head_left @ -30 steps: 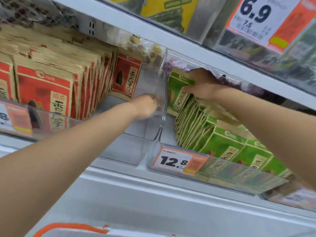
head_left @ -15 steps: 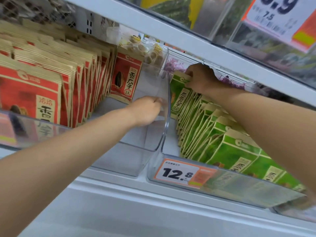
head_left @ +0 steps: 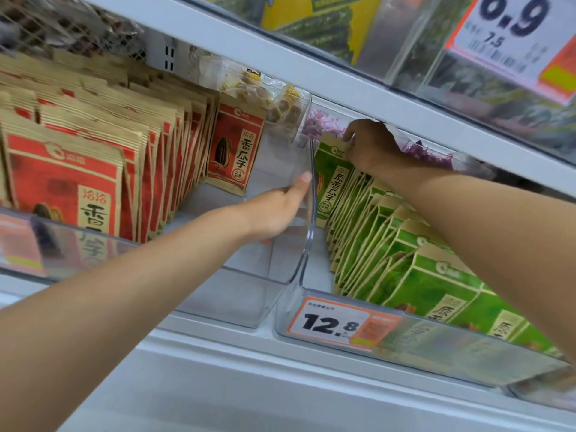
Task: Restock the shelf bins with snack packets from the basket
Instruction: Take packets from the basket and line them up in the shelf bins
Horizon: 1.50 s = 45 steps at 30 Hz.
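Note:
A clear bin (head_left: 414,344) on the right holds a leaning row of green snack packets (head_left: 402,263). At the back of that row my right hand (head_left: 369,145) grips the top of the rearmost green packet (head_left: 330,179), just under the upper shelf. My left hand (head_left: 277,210) holds the clear side wall (head_left: 311,213) between the two bins, thumb along its edge. The left clear bin (head_left: 246,294) has red snack packets (head_left: 93,163) packed at its left and one red packet (head_left: 233,148) standing at the back. The basket is out of view.
The white upper shelf edge (head_left: 311,73) runs close above my right hand, with yellow packets and a 6.9 price tag (head_left: 511,35) above it. A 12.8 price tag (head_left: 336,322) fronts the right bin. Purple packets (head_left: 321,124) lie behind the green row. The white lower shelf (head_left: 249,385) lies below.
My right hand has slid up to the top edge of the rearmost green packet. My left hand shifted its hold on the divider wall, thumb now stretched up along it. The view tilted slightly.

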Tool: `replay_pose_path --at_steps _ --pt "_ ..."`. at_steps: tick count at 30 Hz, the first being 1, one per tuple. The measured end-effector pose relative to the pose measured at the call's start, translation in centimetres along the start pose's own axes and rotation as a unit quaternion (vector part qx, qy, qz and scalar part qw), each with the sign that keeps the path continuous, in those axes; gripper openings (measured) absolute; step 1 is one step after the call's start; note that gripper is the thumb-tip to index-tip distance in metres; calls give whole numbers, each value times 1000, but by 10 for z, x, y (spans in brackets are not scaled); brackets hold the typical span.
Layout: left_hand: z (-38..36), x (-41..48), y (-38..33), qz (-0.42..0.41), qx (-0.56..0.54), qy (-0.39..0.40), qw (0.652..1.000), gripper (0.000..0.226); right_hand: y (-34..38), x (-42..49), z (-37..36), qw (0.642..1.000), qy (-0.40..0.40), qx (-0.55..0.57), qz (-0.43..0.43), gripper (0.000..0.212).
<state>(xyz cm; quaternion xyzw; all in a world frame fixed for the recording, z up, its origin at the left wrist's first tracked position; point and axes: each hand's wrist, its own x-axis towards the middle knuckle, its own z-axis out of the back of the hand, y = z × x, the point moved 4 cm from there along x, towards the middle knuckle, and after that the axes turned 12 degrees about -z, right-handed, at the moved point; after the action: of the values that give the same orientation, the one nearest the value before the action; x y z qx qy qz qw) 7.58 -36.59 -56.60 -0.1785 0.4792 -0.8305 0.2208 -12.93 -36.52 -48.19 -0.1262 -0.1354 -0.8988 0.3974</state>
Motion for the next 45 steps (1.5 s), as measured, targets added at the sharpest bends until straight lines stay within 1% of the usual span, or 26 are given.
replay_pose_path --at_steps 5,9,11,13,15,18,20,22,23,25,28,29,31,32,34,36,38,39,40,42,43,44,45 --pt "2 0 1 -17 19 -14 1000 71 5 -20 12 1000 4 -15 26 42" --pt "3 -6 2 -23 23 -28 999 66 15 -59 31 996 46 4 74 47" --pt "7 -14 0 -35 54 -53 997 53 18 -87 40 994 59 3 88 47" --pt "11 -27 -9 -56 133 -97 985 34 20 -115 49 992 61 11 106 43" --pt "14 -48 -25 -65 190 -152 968 23 20 -141 58 990 35 31 133 36" --pt "9 -85 -50 -76 205 -214 952 14 17 -182 74 982 -49 44 178 17" --pt "-2 -108 -60 -87 197 -227 950 12 16 -210 84 973 -101 69 198 11" --pt "-15 -131 -62 -91 185 -216 954 12 14 -237 90 966 -122 95 206 11" --pt "-22 -141 -59 -82 175 -201 960 12 13 -250 89 965 -117 113 206 12" --pt "-36 -160 -44 -50 146 -157 975 11 7 -277 76 965 -75 168 188 14" --pt "-62 -186 -10 12 148 -69 987 11 -9 -320 33 964 5 238 119 15" --pt "-69 -193 3 30 155 -31 987 12 -16 -335 12 964 39 247 89 15" --pt "-82 -208 32 67 169 67 981 15 -34 -366 -36 955 155 252 12 17" --pt "-89 -214 46 84 190 127 970 15 -45 -382 -64 942 223 251 -27 18" --pt "-102 -225 68 99 267 241 928 13 -73 -416 -117 918 329 208 -82 18" --pt "-115 -229 78 94 322 314 888 10 -99 -452 -161 895 410 126 -124 23" --pt "-128 -230 80 85 326 361 870 8 -112 -483 -189 866 470 78 -152 29" --pt "-133 -229 80 83 323 379 863 7 -110 -493 -198 862 483 60 -139 35" --pt "-137 -229 81 79 318 392 860 7 -105 -500 -205 867 488 33 -99 42" --pt "-141 -228 82 73 314 407 854 9 -87 -509 -214 884 465 -25 38 62" --pt "-142 -227 81 71 314 409 854 8 -79 -514 -217 881 456 -63 105 74" --pt "-143 -227 82 70 313 410 854 8 -73 -516 -220 871 454 -107 153 82" --pt "-143 -226 81 72 311 410 854 14 -71 -517 -225 864 447 -143 184 83"
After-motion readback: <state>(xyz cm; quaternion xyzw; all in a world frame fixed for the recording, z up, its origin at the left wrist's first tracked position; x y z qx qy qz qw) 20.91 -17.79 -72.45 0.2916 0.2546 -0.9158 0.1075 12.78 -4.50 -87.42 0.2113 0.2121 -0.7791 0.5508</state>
